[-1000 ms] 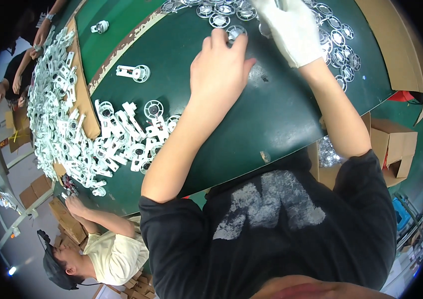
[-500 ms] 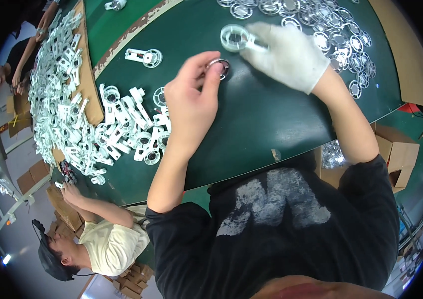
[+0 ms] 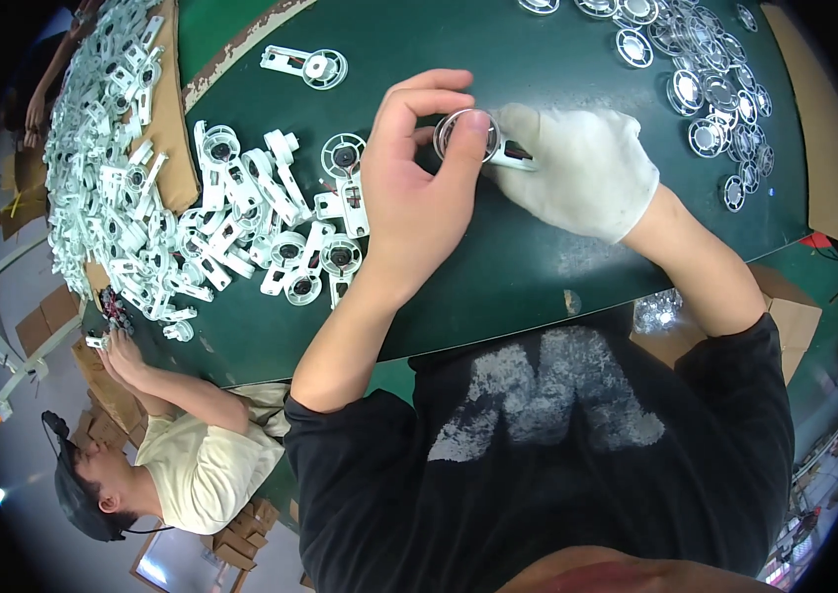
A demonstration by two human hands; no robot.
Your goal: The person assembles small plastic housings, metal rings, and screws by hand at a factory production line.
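Observation:
My bare left hand [image 3: 414, 203] is closed on a round chrome-rimmed cover [image 3: 449, 136], thumb across its face and fingers behind. The cover lies against the round head of a white fan housing, and I cannot tell whether it is seated. The housing's short handle [image 3: 518, 162] shows beside my right hand [image 3: 587, 173], which wears a white glove and grips it. Gloved fingers hide much of that handle. Left of my hands, several white fan housings [image 3: 286, 252] lie in a loose heap, some showing dark centres. A single one [image 3: 322, 69] rests apart, farther off.
Chrome round covers [image 3: 706, 136] are scattered at the far right of the green table [image 3: 557, 287]. A bigger pile of white housings [image 3: 113, 168] lies left beside a cardboard strip [image 3: 177, 119]. An open carton [image 3: 785, 306] stands below the right edge. A co-worker [image 3: 207, 465] works at lower left.
My hands have come together: the right brought the white housing down and nearer, and the left moved slightly right, so the chrome cover now meets the housing's round head.

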